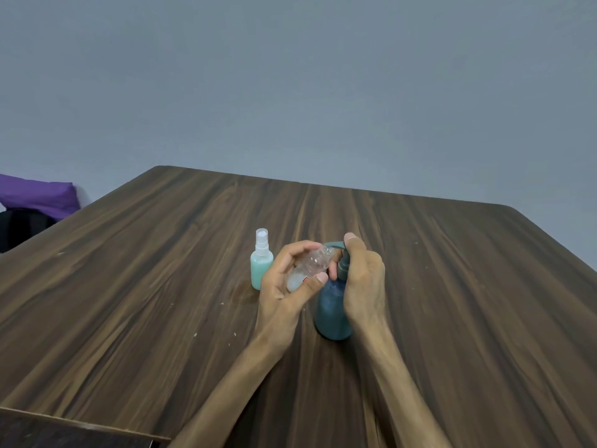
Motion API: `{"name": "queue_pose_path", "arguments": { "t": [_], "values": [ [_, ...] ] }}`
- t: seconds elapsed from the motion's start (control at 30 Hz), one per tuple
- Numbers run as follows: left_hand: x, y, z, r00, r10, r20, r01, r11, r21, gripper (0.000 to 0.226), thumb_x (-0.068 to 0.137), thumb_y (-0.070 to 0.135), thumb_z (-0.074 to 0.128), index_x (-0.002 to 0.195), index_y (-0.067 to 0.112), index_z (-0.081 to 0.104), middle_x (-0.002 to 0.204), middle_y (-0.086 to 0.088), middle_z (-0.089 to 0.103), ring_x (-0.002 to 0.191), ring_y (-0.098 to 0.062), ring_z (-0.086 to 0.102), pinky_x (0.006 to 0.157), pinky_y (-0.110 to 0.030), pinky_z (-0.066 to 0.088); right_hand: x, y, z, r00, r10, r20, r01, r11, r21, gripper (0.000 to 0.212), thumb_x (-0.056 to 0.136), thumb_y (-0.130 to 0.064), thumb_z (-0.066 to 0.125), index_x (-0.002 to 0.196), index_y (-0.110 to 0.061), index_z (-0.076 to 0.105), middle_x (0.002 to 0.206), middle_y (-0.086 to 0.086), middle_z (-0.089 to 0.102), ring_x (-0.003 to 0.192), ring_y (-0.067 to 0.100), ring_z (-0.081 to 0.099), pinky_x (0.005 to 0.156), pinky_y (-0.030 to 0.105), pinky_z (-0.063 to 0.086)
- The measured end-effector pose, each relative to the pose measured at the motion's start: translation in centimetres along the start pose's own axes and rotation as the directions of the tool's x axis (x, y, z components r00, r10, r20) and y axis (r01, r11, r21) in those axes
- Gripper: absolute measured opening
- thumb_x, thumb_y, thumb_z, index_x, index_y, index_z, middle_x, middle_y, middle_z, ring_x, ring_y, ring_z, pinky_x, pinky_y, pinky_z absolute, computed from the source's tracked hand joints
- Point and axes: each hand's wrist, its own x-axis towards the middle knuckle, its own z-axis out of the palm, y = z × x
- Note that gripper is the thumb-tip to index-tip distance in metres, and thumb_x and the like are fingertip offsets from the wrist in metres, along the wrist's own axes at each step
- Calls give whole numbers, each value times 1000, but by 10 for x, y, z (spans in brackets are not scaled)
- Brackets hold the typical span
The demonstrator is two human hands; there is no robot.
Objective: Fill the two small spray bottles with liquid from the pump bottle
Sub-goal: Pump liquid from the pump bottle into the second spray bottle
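The left hand (284, 279) pinches the clear bottle (310, 266), tilted, mouth under the spout. The right hand (358, 279) curls round the pump bottle (331, 315). Press slowly. The filled bottle (261, 265) stands at nine o'clock.

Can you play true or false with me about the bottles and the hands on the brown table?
1. The small spray bottle full of mint-green liquid stands upright on the wooden table. True.
2. The left hand holds a red cup. False: it holds a small clear plastic bottle, tilted.
3. The clear bottle's cap is on. False: its neck is open.
4. The right hand is on the pump of the dark blue pump bottle. True.
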Motion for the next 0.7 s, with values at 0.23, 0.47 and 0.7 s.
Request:
{"name": "queue_pose_path", "arguments": {
  "t": [0.23, 0.47, 0.7],
  "values": [
    [0, -1, -1, 1000, -15, -23, 15, 1000, 8, 41, 85, 25, 72, 123, 11, 66, 118, -7, 71, 114, -24, 68, 94, -29, 56, 8, -2, 1, 1000, 24, 8, -25, 999, 47, 47, 77, -50, 53, 36, -29, 62, 42, -9, 54, 42, 3, 50, 65, 37, 40],
    [0, -1, -1, 999, -26, -26, 25, 999, -38, 44, 84, 23, 73, 122, 4, 65, 115, -14, 71, 110, -28, 70, 91, -29, 57, 12, 1, -2, 1000, 4, 10, -4, 1000, 18, 48, 71, -63, 47, 41, -30, 64, 45, -7, 57, 45, 3, 52, 64, 34, 42],
    [0, -2, -1, 999, -35, -23, 35, 999, 4, 42, 84, 26, 73, 123, 10, 66, 118, -9, 71, 115, -28, 68, 96, -34, 57, 14, 9, -5, 998, 57, -5, -57, 998, -9, 48, 74, -61, 51, 41, -30, 65, 49, -5, 59, 51, 11, 55, 71, 40, 46]
  ]
}}
